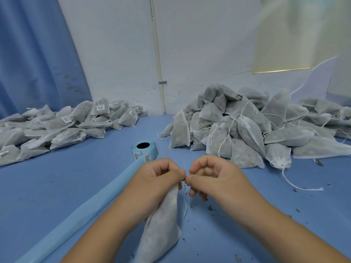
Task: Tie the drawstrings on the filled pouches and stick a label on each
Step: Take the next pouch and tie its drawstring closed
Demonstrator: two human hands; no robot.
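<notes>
The pouch (163, 224) stands near the centre of the table (66, 179), neck up, base tilted toward the near edge. The left hand (157, 175) has its fingers curled round the gathered neck. The right hand (212, 175) pinches the drawstring (185, 205) between thumb and forefinger right at the neck, its other fingers loosely curled. A loose end of the string hangs down beside the pouch.

This looks like the tying step, with the knot not yet drawn tight. To do it well, I would hold the neck bunched firmly in the left hand so the mouth cannot reopen, and pull the string sideways, away from the neck and not upward, so the knot seats against the fabric. The cloth looks thin and the fill loose; crumbs (209, 207) lie scattered near the hands, so a slack mouth will likely spill more. A sharp tug could snap or slip the fine string.

The label roll (145, 151) stands just beyond the hands, its blue backing strip (79, 213) trailing to the near left. Its labels show barcodes and small print, too small to read. The left pile (57, 128) carries the same white barcode labels, also illegible. The right pile (247, 130) shows no labels and has loose strings.
</notes>
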